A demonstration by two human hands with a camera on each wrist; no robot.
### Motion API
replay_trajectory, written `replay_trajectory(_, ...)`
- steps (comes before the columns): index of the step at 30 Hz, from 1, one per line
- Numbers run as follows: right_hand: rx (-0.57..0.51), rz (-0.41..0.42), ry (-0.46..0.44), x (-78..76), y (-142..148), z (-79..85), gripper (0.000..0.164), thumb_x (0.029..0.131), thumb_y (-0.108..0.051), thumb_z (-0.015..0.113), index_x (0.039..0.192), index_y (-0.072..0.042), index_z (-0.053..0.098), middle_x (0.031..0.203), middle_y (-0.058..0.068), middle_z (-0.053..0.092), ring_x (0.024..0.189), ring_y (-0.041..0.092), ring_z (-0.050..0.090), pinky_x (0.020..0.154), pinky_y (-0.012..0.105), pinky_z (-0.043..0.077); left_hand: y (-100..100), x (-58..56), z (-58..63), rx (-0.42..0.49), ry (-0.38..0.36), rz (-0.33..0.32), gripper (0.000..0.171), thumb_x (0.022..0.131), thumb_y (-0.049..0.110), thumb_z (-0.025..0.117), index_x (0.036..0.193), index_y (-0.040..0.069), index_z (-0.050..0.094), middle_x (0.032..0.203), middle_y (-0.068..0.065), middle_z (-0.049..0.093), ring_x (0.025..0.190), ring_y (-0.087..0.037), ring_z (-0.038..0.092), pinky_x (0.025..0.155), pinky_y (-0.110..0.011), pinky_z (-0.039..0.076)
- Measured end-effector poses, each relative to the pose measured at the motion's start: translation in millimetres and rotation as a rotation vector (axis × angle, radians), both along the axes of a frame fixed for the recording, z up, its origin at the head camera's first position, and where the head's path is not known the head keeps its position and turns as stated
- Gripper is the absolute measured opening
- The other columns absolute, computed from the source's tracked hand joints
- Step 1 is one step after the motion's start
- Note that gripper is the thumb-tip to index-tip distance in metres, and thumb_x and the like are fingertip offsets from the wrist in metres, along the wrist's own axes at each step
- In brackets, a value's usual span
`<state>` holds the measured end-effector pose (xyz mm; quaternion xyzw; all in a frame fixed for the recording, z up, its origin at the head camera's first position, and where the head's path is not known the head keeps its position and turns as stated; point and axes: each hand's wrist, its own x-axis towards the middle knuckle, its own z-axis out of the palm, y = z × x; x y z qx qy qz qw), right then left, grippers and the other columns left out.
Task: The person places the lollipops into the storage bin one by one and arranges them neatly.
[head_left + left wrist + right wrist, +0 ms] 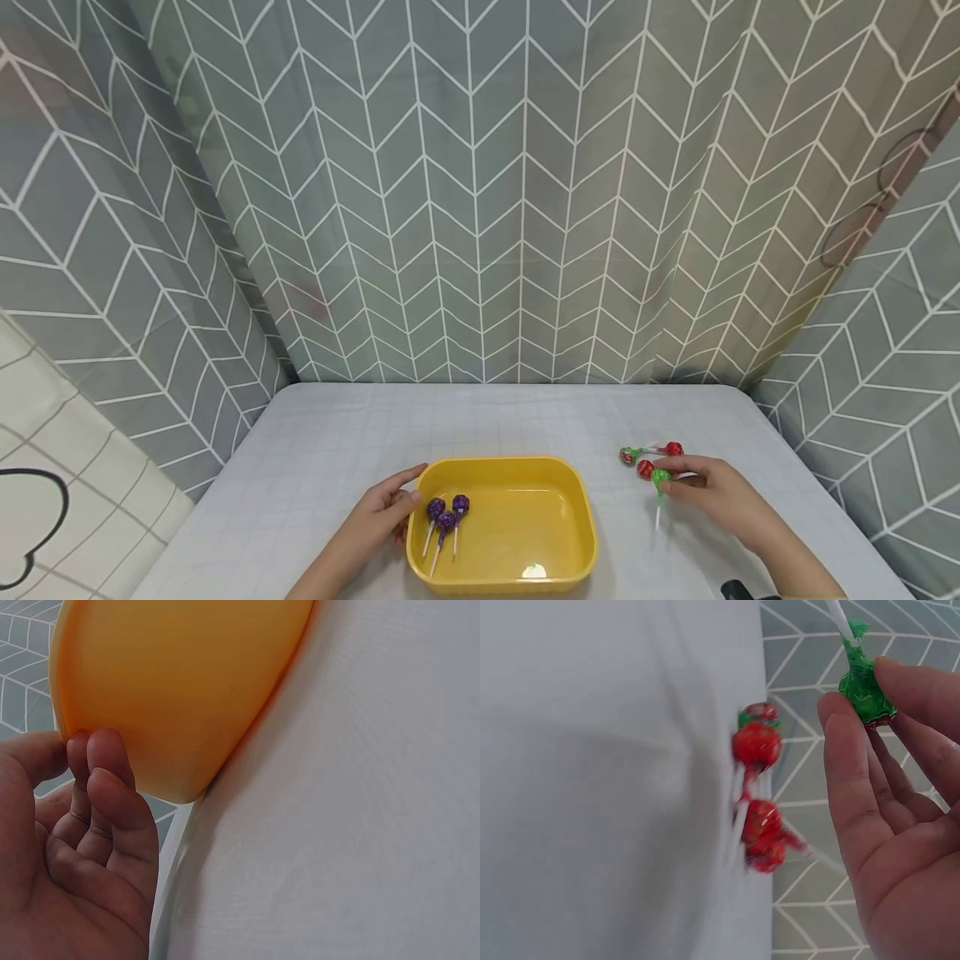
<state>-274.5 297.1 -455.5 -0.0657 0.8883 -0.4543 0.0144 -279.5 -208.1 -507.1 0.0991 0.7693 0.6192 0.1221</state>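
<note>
With thumb and fingers, my left hand (382,514) grips the left rim of a yellow tray (517,460); the left wrist view shows the fingers at the wall of the tray (187,690). Three purple lollipops (446,522) lie inside, toward its left side. To the right of the tray, my right hand (708,492) pinches a green-wrapped lollipop (865,690) by its head, the white stick pointing down in the head view. Just beyond that hand lie red lollipops (757,746) and another green one (628,456), close together.
A pale cloth-covered table (337,425) carries everything. Grey curtains with white chevron lines (495,208) hang behind it and at both sides. A small black object (737,590) shows by the right forearm at the bottom edge.
</note>
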Motion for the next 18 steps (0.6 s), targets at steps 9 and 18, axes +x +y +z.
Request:
replay_trajectory(9, 0.023, 0.009, 0.015, -11.5, -21, 14.0, 0.043, 0.086, -0.032, 0.078, 0.121, -0.009, 0.070, 0.114, 0.005, 0.069, 0.092, 0.018, 0.065, 0.077, 0.028, 0.053, -1, 1.0, -0.6, 0.002, -0.007, 0.001, 0.061, 0.099, 0.040, 0.059, 0.149, 0.009, 0.043, 0.079, -0.011, 0.062, 0.063, -0.019, 0.055, 0.056, -0.029, 0.051)
replay_trajectory(18, -0.012, 0.065, 0.034, -12.8, -33, 20.2, 0.043, 0.087, -0.029, 0.077, 0.122, -0.007, 0.069, 0.114, 0.007, 0.070, 0.095, 0.018, 0.066, 0.079, 0.029, 0.053, -1, -1.0, -2.0, 0.001, 0.001, 0.005, 0.062, 0.099, 0.040, 0.060, 0.149, 0.009, 0.044, 0.080, -0.011, 0.063, 0.062, -0.018, 0.055, 0.056, -0.028, 0.052)
